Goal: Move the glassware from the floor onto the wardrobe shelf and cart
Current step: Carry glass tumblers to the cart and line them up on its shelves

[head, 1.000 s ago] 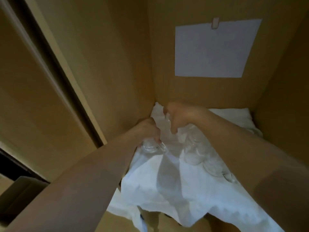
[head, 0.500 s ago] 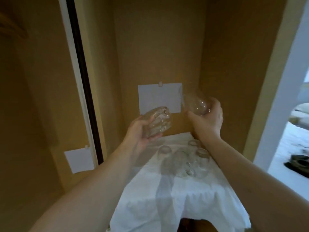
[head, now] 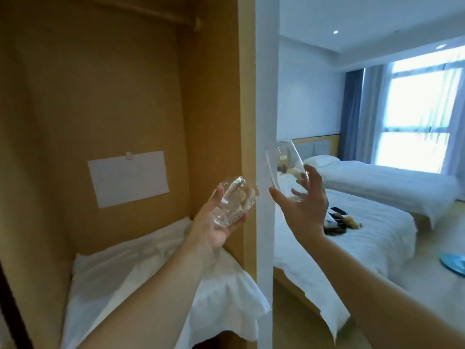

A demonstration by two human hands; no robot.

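white post [head: 264, 122] between both raised glasses [head: 235, 201]

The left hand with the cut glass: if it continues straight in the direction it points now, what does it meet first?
Probably the white post just beyond the left hand and its cut glass, though depth is unclear.
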